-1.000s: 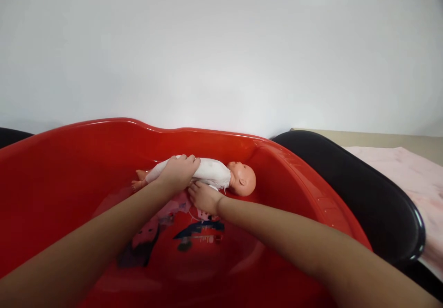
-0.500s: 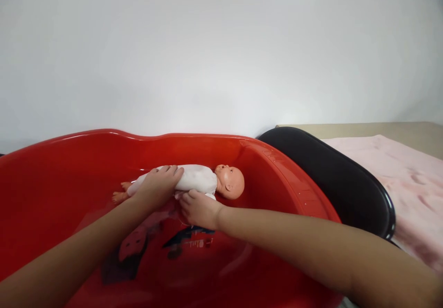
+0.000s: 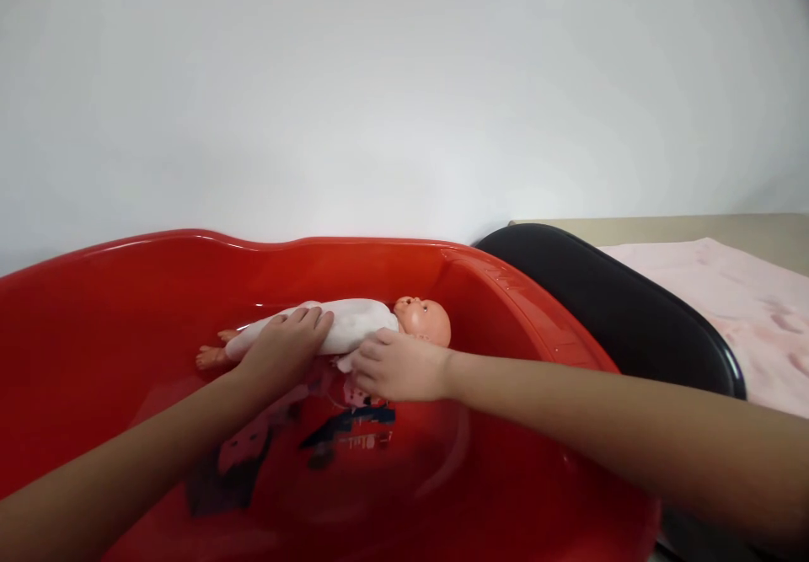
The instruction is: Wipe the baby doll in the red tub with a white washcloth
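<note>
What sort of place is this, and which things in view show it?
Probably an indoor room, perhaps for childcare practice: a doll lies in a red tub, with a pink cloth off to the right.

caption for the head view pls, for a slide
A doll lies in a red tub, the left grip across its middle and the right grip near its shoulder.

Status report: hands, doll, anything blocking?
Left hand on doll's lower body. Right hand by near shoulder, partly hiding it. Doll lying in red tub.
</note>
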